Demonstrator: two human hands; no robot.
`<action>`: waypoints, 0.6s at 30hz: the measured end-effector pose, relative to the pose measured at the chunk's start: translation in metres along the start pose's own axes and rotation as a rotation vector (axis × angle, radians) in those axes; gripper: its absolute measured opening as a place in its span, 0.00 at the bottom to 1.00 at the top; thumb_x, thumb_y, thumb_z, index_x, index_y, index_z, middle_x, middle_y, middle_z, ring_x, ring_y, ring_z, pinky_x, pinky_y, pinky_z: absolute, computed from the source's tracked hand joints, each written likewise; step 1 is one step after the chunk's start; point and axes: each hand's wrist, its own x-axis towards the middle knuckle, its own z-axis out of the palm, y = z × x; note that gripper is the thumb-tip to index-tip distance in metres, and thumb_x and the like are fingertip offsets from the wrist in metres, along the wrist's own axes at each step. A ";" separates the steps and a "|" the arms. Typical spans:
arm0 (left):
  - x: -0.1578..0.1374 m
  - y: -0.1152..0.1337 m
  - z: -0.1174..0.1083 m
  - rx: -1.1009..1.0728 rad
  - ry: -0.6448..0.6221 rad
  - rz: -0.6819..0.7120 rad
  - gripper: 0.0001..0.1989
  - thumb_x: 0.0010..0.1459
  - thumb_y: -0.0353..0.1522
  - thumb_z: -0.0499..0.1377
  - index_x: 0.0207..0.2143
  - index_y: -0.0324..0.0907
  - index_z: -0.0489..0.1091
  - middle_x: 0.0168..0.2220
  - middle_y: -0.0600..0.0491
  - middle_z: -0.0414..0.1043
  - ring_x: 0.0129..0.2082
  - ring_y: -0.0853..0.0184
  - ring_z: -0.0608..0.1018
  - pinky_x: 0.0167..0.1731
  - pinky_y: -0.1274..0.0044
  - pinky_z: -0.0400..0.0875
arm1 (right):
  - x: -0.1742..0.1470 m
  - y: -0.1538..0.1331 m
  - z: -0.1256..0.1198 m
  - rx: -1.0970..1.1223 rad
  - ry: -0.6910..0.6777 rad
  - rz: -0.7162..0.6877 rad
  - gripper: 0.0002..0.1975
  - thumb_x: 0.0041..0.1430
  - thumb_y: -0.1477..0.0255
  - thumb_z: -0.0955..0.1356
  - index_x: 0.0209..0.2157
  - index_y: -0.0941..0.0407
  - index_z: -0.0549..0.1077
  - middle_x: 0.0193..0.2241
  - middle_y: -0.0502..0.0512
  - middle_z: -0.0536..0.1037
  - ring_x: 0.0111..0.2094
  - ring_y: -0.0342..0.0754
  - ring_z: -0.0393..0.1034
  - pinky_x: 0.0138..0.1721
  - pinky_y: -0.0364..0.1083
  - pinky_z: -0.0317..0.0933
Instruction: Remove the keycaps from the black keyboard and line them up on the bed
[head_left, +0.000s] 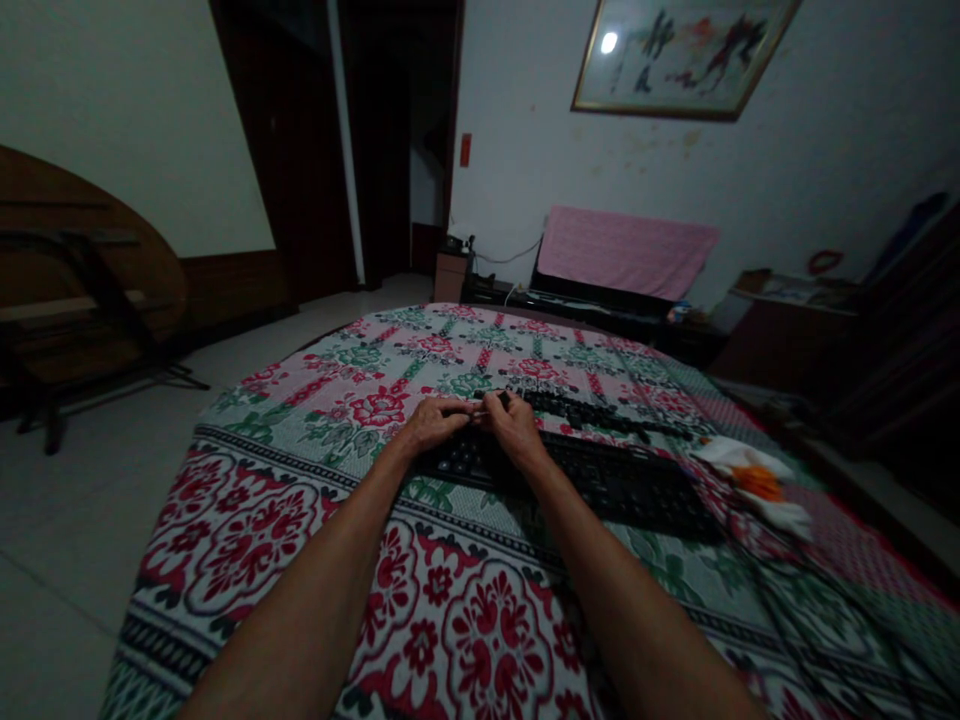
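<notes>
A black keyboard [637,485] lies across the flowered cloth, its middle part hidden under my right arm. Over its far left part, my left hand [436,422] is closed, with thumb and finger pressed together. My right hand [514,425] meets it there, fingers closed in a pinch. A small dark piece shows at the right fingertips, too dim to name. What the left fingers hold, if anything, is hidden. Just beyond the keyboard, several small black pieces [592,410] that look like loose keycaps lie in rough rows on the cloth.
The flowered cloth [495,640] covers a broad surface. At right lie a white and orange crumpled item [757,485] and black cables [772,590]. A folded round table [90,260] leans at left. Behind, a pink cloth [626,250] drapes over something against the wall.
</notes>
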 end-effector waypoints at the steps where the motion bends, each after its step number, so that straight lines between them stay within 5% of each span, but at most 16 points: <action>1: 0.000 0.000 0.001 -0.037 -0.011 -0.004 0.14 0.49 0.31 0.55 0.38 0.40 0.75 0.39 0.52 0.76 0.41 0.65 0.76 0.44 0.76 0.68 | -0.002 -0.001 0.000 0.021 -0.011 -0.011 0.14 0.56 0.63 0.60 0.26 0.57 0.70 0.24 0.53 0.76 0.25 0.44 0.70 0.28 0.41 0.63; 5: 0.000 0.004 0.001 -0.040 0.008 0.040 0.15 0.50 0.31 0.55 0.39 0.40 0.74 0.38 0.52 0.77 0.39 0.66 0.76 0.41 0.77 0.69 | -0.011 -0.005 -0.002 0.102 -0.024 -0.070 0.13 0.56 0.62 0.60 0.29 0.57 0.69 0.27 0.53 0.75 0.29 0.45 0.70 0.32 0.42 0.64; 10: 0.000 0.008 0.000 0.302 0.081 0.151 0.12 0.52 0.32 0.54 0.37 0.43 0.75 0.35 0.52 0.76 0.37 0.67 0.75 0.40 0.77 0.68 | -0.019 -0.009 -0.005 0.107 0.053 -0.140 0.14 0.56 0.63 0.60 0.30 0.57 0.69 0.30 0.54 0.75 0.31 0.45 0.70 0.33 0.42 0.63; 18: 0.007 0.004 -0.002 0.399 0.245 0.043 0.10 0.48 0.28 0.55 0.32 0.41 0.75 0.32 0.53 0.75 0.32 0.70 0.75 0.36 0.80 0.68 | -0.018 0.013 -0.044 -0.088 0.270 -0.049 0.15 0.55 0.62 0.60 0.28 0.58 0.70 0.27 0.55 0.75 0.28 0.45 0.69 0.32 0.42 0.60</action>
